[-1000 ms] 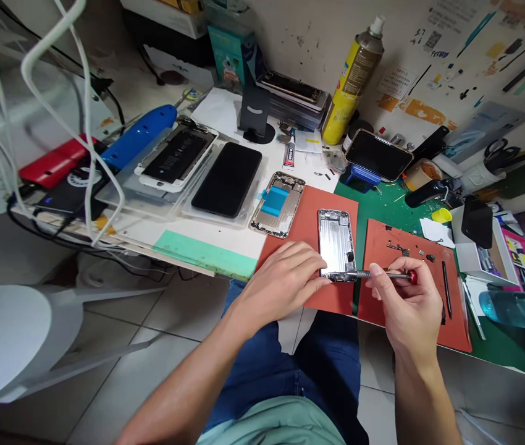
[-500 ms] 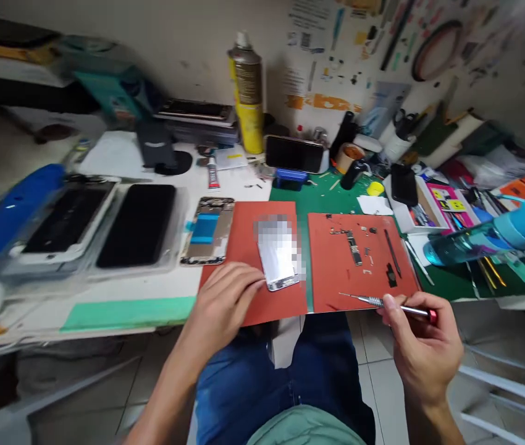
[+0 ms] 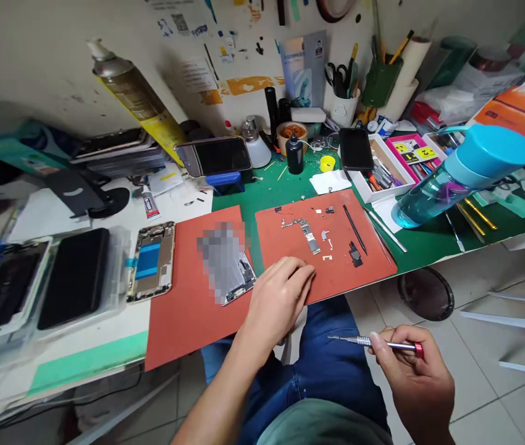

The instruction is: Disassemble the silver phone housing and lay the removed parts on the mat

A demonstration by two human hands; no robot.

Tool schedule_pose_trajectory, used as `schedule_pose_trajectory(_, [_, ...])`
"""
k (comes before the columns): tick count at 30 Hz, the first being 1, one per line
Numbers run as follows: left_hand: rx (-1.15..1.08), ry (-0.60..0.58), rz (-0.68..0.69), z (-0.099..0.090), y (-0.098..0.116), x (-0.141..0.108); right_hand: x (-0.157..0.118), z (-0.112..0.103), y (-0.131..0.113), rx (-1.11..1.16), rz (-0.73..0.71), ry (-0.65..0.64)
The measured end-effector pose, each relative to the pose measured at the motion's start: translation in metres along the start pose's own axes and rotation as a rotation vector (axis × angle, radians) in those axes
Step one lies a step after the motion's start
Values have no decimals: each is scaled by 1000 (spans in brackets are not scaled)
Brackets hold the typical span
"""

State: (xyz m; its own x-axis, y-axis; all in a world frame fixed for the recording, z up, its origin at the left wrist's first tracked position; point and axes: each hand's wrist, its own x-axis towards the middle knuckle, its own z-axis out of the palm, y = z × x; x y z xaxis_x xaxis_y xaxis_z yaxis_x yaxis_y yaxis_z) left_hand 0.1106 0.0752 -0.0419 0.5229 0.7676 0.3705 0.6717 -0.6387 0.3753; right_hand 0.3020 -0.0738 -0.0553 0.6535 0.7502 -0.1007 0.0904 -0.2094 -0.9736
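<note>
My right hand (image 3: pixel 413 371) holds a thin screwdriver (image 3: pixel 364 341) with a red end, its tip pointing left above my lap. My left hand (image 3: pixel 281 293) rests at the front left of the right red mat (image 3: pixel 285 247), fingertips bent down together; whatever they pinch, if anything, is hidden. Beyond it on that mat lie a narrow circuit board (image 3: pixel 309 237), a black spudger (image 3: pixel 355 222), a small black part (image 3: pixel 356 253) and several tiny pieces. The left red mat (image 3: pixel 183 315) bears a silvery phone part (image 3: pixel 235 272), partly pixelated.
Left of the mats lie an opened phone housing (image 3: pixel 152 259) with blue tape and a black screen (image 3: pixel 75 278). A blue bottle (image 3: pixel 457 176) stands at the right, near tweezers (image 3: pixel 386 230). A spray can (image 3: pixel 137 99) and a propped phone (image 3: pixel 220 156) are at the back.
The view has turned to the right. My left hand has moved from beside the silvery phone part to the right mat. My right hand, still holding the screwdriver, is now clear of the mat's front edge.
</note>
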Motion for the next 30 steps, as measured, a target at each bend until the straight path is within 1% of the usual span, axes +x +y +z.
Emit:
schedule_pose_trajectory(3, [26, -26, -39, 10, -3, 5, -2, -3, 3, -49, 49, 8])
schedule_pose_trajectory(9, [5, -43, -58, 13, -3, 4, 6, -7, 1, -34, 123, 0])
schedule_pose_trajectory(13, [-5, -32, -49, 14, -2, 4, 8, -4, -1, 17, 95, -25])
schedule_pose_trajectory(17, [3, -27, -34, 15, -2, 6, 9, -3, 1, 7, 65, -45])
schedule_pose_trajectory(20, [22, -29, -39, 14, -1, 8, 8, -2, 1, -10, 79, -47])
schedule_pose_trajectory(22, [49, -27, -45, 10, 0, 7, 8, -2, 1, -16, 87, -50])
schedule_pose_trajectory(24, [63, -9, -54, 2, 1, 2, 7, -2, 0, 2, 90, -53])
schedule_pose_trajectory(26, [38, 41, -64, -9, 2, -10, 7, -2, -2, 47, 96, -24])
schedule_pose_trajectory(29, [-92, 188, -95, -23, 6, -37, 7, 5, -9, 193, 126, 42])
schedule_pose_trajectory(30, [-160, 221, -112, -26, 8, -47, 5, 9, -12, 261, 151, 36])
